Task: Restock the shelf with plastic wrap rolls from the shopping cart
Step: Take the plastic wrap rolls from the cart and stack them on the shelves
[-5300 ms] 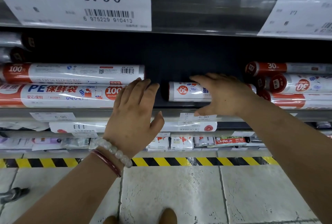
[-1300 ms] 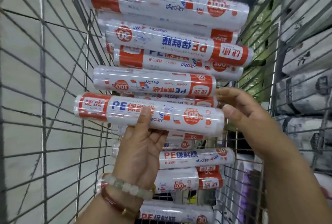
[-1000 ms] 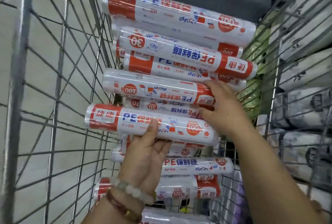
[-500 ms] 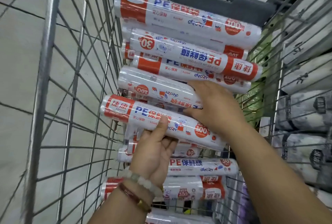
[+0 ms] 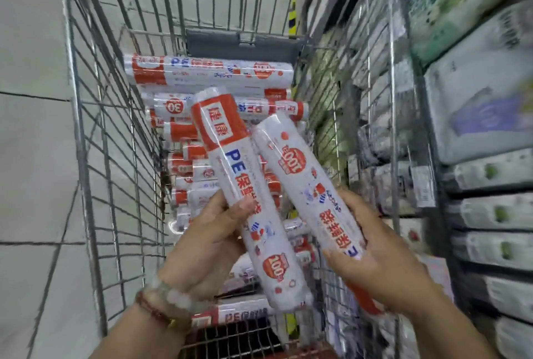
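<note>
At the far left lies a pale tiled floor [image 5: 31, 157], and next to it rises the wire wall of the shopping cart [image 5: 86, 133], whose basket holds a loose heap of plastic wrap rolls [image 5: 207, 73] lying mostly crosswise. The left hand [image 5: 207, 246], wearing a bead bracelet [image 5: 170, 298], wraps its fingers and thumb around the left roll [image 5: 245, 197] near its middle, a grip that likely keeps the long tube balanced. This roll stands raised above the heap, its long axis running away from the person and leaning slightly left, red-banded end pointing up toward the cart's far side. Just beside it, the right roll [image 5: 311, 200] tilts the same way, its plain white end pointing away and its red end tucked low near the wrist. The right hand [image 5: 372, 266] cradles it from beneath, fingers curled around the lower half. Both rolls seem lifted out together to save a trip. At the right, blurred shelves [image 5: 476, 157] carry packaged goods; the target shelf is not identifiable here.
</note>
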